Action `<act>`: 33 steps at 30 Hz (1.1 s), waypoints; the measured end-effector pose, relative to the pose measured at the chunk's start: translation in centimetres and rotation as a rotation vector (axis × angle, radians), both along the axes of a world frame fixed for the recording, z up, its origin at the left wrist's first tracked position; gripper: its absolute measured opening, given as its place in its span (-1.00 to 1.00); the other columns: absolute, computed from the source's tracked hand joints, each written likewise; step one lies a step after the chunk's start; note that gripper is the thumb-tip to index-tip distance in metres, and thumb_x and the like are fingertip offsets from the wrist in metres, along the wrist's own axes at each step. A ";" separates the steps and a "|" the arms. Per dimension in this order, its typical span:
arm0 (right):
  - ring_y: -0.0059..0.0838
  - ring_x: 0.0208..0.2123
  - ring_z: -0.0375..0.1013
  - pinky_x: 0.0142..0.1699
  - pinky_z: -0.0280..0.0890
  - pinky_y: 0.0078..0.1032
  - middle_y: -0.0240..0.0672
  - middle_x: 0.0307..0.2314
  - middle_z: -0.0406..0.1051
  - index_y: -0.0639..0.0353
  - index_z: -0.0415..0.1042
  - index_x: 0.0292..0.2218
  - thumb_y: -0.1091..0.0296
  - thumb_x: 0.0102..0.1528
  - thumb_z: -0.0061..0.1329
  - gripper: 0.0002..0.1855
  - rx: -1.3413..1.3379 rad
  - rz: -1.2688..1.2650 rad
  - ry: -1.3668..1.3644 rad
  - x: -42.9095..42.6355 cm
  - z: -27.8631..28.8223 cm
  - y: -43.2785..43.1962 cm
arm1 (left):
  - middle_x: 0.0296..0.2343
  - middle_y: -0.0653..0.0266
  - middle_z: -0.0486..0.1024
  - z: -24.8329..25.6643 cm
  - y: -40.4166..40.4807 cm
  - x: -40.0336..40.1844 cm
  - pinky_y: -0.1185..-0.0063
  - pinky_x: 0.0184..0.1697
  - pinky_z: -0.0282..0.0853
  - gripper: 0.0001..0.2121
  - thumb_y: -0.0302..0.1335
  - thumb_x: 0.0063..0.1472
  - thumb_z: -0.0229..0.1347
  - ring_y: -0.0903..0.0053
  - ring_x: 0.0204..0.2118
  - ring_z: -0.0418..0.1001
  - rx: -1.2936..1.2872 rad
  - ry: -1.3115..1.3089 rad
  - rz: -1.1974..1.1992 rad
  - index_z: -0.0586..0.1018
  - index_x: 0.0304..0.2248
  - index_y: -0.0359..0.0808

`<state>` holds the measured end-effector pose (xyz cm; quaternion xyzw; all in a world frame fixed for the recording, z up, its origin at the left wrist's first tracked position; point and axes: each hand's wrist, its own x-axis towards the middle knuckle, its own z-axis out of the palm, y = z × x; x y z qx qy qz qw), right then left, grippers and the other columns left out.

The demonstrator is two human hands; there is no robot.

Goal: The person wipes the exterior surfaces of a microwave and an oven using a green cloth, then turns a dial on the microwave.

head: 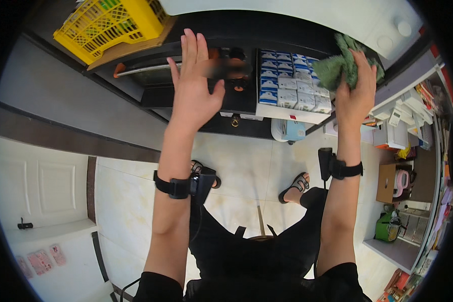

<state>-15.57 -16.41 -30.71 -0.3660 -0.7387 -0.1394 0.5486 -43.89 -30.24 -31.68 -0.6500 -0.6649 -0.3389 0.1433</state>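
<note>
My left hand (pixel 194 90) is raised over the black shelf unit with its fingers extended, its thumb apart and nothing in its grasp. Behind it is the metal handle (pixel 151 69) of a dark appliance that looks like a small oven, partly hidden by the hand. A blurred patch covers what lies right of my fingers. On the right, my right hand (pixel 356 90) grips a crumpled green fuzzy cloth (pixel 330 71). The cloth overlaps the right side of an open white carton (pixel 287 112), which holds several rows of small blue-and-white boxes (pixel 268 83).
A yellow plastic basket (pixel 109 30) stands upper left on a brown board. A pale blue box (pixel 293 130) sits on the lower shelf (pixel 245 127). Shelving along the right holds a cardboard box (pixel 385 183) and a green bag (pixel 387 226). A white door (pixel 53 185) is at left.
</note>
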 end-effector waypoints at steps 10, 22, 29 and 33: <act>-0.20 0.11 0.39 0.31 0.11 -0.12 -0.26 -0.11 0.51 0.10 0.53 -0.11 0.78 -0.30 -0.04 -0.35 0.043 0.260 0.046 -15.1 -0.9 -3.8 | 0.37 0.07 -0.26 -0.4 -1.5 -1.7 0.14 0.38 -0.18 -0.05 -0.65 0.09 0.15 0.20 0.42 -0.22 -0.026 -0.116 -0.038 -0.16 0.37 -0.22; -0.28 0.16 0.36 0.30 0.17 -0.17 -0.31 -0.08 0.51 0.12 0.56 -0.18 0.57 -0.07 -0.01 -0.63 0.081 0.589 -0.275 -16.0 -0.5 -3.7 | 0.36 -0.02 -0.24 -0.7 -3.4 -2.9 0.21 0.39 -0.13 -0.08 -0.70 0.08 0.08 0.09 0.40 -0.19 0.051 -0.204 -0.019 -0.16 0.37 -0.24; -0.12 0.20 0.32 0.27 0.15 -0.20 -0.09 -0.01 0.47 0.23 0.55 -0.13 0.81 -0.23 -0.09 -0.42 -0.029 0.155 -0.198 2.4 -1.0 -0.2 | 0.35 -0.04 -0.18 -1.7 -6.4 -3.4 0.17 0.37 -0.11 -0.10 -0.67 0.09 0.09 0.02 0.37 -0.09 0.016 -0.239 0.070 -0.11 0.36 -0.23; -0.17 0.19 0.34 0.28 0.15 -0.36 -0.11 0.03 0.45 0.23 0.53 -0.07 0.83 -0.10 -0.11 -0.45 -0.257 -0.024 0.028 2.8 -1.5 -2.7 | 0.35 -0.08 -0.20 -5.2 -7.4 -4.1 0.16 0.38 -0.12 -0.11 -0.66 0.10 0.09 0.04 0.37 -0.09 -0.044 -0.331 0.105 -0.12 0.36 -0.25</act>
